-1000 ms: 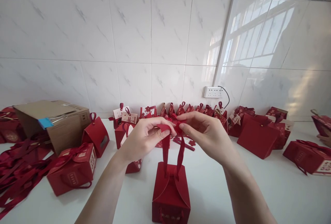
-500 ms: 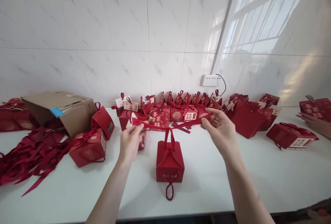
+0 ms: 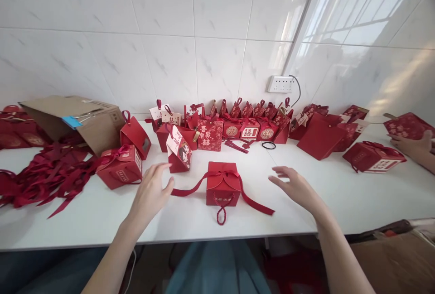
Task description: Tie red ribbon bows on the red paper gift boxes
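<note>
Near the table's [image 3: 190, 226] front edge, at six o'clock, a cord loop [image 3: 224, 216] trails from the red box [image 3: 217, 189], which stands upright mid-table. Its ribbon [image 3: 223, 174] looks knotted over the closed top; no bow is formed, both ends lying loose towards nine and four o'clock. At nine o'clock the left hand [image 3: 152, 192], at three the right hand [image 3: 297, 188], hover released, fingers parted. Towards twelve stand other boxes [image 3: 249, 132].

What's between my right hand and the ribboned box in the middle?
In the head view, one ribbon tail curves out from the box across the white table, apart from the right hand; otherwise that stretch is bare.
</note>
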`<state>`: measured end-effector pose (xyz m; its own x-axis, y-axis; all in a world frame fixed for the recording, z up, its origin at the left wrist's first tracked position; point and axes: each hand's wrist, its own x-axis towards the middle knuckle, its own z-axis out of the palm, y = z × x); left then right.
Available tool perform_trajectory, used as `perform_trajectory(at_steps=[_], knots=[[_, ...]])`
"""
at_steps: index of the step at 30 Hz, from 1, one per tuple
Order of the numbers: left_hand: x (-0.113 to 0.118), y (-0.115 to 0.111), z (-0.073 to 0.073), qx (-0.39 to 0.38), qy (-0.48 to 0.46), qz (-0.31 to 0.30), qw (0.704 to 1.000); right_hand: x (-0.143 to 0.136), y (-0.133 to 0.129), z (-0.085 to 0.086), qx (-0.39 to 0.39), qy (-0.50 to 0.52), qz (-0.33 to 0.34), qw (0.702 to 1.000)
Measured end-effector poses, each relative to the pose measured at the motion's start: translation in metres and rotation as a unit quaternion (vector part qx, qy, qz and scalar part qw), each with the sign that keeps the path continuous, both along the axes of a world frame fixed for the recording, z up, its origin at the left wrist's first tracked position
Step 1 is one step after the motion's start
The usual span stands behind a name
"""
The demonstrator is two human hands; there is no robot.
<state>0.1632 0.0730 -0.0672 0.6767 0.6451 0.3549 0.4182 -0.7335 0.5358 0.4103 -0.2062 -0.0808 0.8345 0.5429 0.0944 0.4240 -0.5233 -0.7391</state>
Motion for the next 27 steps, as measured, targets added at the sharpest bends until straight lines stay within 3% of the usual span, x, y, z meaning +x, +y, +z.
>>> perform_trajectory(at_steps=[2, 4, 7, 11, 16, 23, 27], knots=[[0.021, -0.009, 0.007, -0.092, 0.006, -0.113, 0.989, -0.011, 0.027, 0.009, 0.049, 0.028, 0.093, 0.994], [0.040, -0.016, 0.008, -0.263, 0.044, -0.206, 0.942, -0.020, 0.053, 0.013, 0.080, 0.114, 0.181, 0.974], [0.059, -0.018, 0.000, -0.396, 0.040, -0.251, 0.882, -0.030, 0.077, 0.009, 0.111, 0.228, 0.224, 0.941], [0.064, -0.016, -0.013, -0.439, 0.011, -0.269, 0.857, -0.032, 0.080, 0.002, 0.120, 0.293, 0.253, 0.914], [0.063, -0.012, -0.018, -0.464, -0.035, -0.282, 0.839, -0.025, 0.073, 0.002, 0.121, 0.342, 0.275, 0.890], [0.059, -0.011, -0.018, -0.442, -0.049, -0.288, 0.848, -0.016, 0.068, 0.002, 0.104, 0.342, 0.296, 0.886], [0.050, -0.016, -0.009, -0.428, -0.015, -0.303, 0.851, -0.020, 0.055, 0.019, 0.075, 0.282, 0.339, 0.894]])
